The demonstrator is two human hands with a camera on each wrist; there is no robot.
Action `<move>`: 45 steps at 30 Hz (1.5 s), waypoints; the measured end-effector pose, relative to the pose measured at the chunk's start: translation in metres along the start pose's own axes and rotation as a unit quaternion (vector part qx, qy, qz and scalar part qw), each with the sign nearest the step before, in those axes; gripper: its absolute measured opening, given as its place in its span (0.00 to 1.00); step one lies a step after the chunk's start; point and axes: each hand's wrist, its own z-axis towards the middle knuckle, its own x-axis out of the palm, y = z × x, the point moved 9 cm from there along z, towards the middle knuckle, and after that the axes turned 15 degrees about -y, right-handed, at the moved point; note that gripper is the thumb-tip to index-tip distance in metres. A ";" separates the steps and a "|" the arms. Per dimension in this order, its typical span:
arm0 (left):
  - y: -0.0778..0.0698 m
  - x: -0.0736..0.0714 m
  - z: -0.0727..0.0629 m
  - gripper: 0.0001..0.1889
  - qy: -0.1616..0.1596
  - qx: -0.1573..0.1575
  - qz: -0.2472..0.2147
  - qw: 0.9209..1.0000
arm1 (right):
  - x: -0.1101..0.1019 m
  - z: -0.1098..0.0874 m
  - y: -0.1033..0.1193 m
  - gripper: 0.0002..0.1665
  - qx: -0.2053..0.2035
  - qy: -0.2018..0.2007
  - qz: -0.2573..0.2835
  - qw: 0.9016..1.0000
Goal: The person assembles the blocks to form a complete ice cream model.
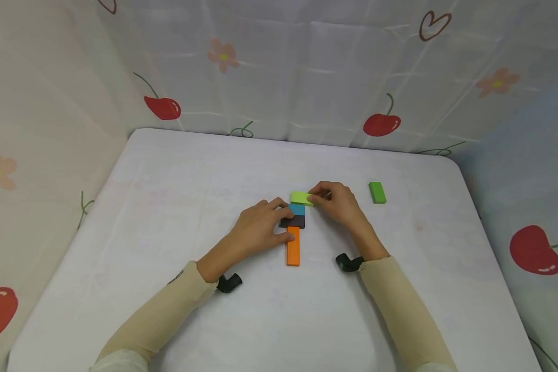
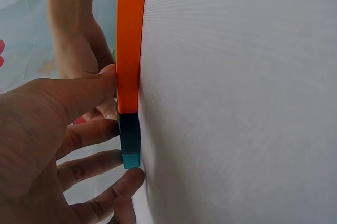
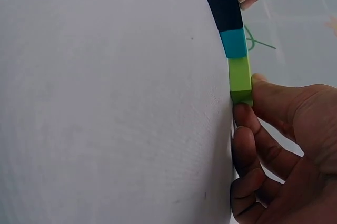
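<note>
Several wooden blocks lie in a column on the white table. Nearest the body is an orange block (image 1: 293, 247), lengthwise. Beyond it a black block (image 1: 292, 221) lies crosswise, then a blue block (image 1: 297, 209). A light green block (image 1: 300, 198) lies crosswise at the far end, against the blue one in the right wrist view. My left hand (image 1: 259, 227) rests along the column, thumb on the orange block and fingertips on the black and blue blocks. With thumb and finger, my right hand (image 1: 338, 204) pinches the right end of the light green block.
A separate green block (image 1: 377, 192) lies to the right of my right hand. The white tabletop (image 1: 190, 170) ends at a patterned curtain (image 1: 279, 72) at the back and sides. Each wrist carries a black camera mount (image 1: 349, 262).
</note>
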 end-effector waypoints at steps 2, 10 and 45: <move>0.000 0.000 -0.001 0.25 -0.001 0.001 0.001 1.000 | 0.003 0.000 0.002 0.11 -0.002 0.001 0.001 1.000; 0.002 -0.001 -0.002 0.25 -0.011 0.008 0.008 1.000 | 0.012 0.004 0.011 0.09 -0.014 0.005 0.013 1.000; -0.005 0.000 0.004 0.25 -0.015 0.050 0.041 0.998 | 0.023 0.005 0.019 0.08 -0.021 0.034 0.019 0.999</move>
